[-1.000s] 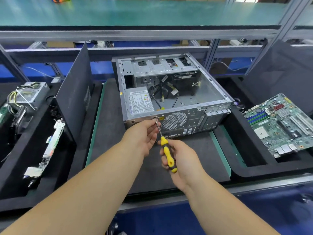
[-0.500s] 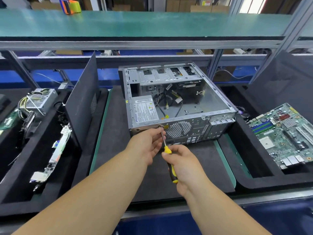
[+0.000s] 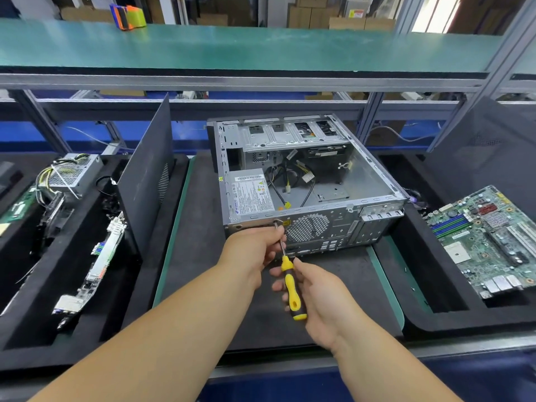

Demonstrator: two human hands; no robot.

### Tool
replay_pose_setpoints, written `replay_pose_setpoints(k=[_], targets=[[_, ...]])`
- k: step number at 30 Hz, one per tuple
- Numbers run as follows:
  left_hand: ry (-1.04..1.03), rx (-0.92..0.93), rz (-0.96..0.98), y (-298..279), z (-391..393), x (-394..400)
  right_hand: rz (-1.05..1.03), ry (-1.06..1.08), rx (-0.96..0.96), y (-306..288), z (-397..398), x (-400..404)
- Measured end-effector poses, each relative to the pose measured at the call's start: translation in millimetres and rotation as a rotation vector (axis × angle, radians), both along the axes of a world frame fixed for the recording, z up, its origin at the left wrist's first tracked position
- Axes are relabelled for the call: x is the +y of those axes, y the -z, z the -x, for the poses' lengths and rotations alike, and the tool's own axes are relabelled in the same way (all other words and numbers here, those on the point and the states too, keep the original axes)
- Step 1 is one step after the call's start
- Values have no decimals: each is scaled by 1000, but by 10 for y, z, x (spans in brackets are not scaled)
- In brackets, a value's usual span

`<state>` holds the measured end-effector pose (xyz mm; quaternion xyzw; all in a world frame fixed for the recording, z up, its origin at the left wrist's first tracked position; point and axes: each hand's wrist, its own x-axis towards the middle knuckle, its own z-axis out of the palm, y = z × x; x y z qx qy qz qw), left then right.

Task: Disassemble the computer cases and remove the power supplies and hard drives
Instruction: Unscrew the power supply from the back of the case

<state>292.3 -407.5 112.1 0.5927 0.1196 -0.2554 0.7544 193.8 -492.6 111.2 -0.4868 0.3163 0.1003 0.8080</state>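
- The computer case [image 3: 307, 181] lies on its side with its panel off, on the dark mat [image 3: 200, 227] in the middle of the tabletop.
- The power supply [image 3: 253, 193] sits inside the case at its near left corner, label up, loose cables beside it.
- The right hand [image 3: 316, 297] curls around the yellow-and-black screwdriver [image 3: 291, 285], just in front of the case.
- The screwdriver's tip meets a screw on the case's rear panel, next to the round fan grille [image 3: 307, 227].
- The left hand [image 3: 252, 250] pinches the screwdriver's shaft near the tip, fingers against the rear panel.
- A motherboard [image 3: 490, 239] lies in the black tray right of the case.
- Another power supply unit [image 3: 76, 172] lies in the tray left of the case, beyond an upright dark panel [image 3: 145, 181].
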Motion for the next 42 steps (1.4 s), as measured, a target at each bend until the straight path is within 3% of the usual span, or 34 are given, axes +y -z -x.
replay_pose_setpoints(k=[8,14,20,27,33,42], targets=[[15,26,16,-45,8,2,-55,21,-45,-8,14,15],[63,55,33,-72,7,21,61,49,-32,26,-41,-4],[131,20,-63,-57,78,42,215,54,2,56,-81,-22],[107,-82,-168,-51,82,35,230,40,5,40,-94,21],[110,-66,-168,-12,70,41,-36,-70,12,-42,-4,-6],[136,-60,-174,-87,80,58,-82,-9,-15,-44,4,18]])
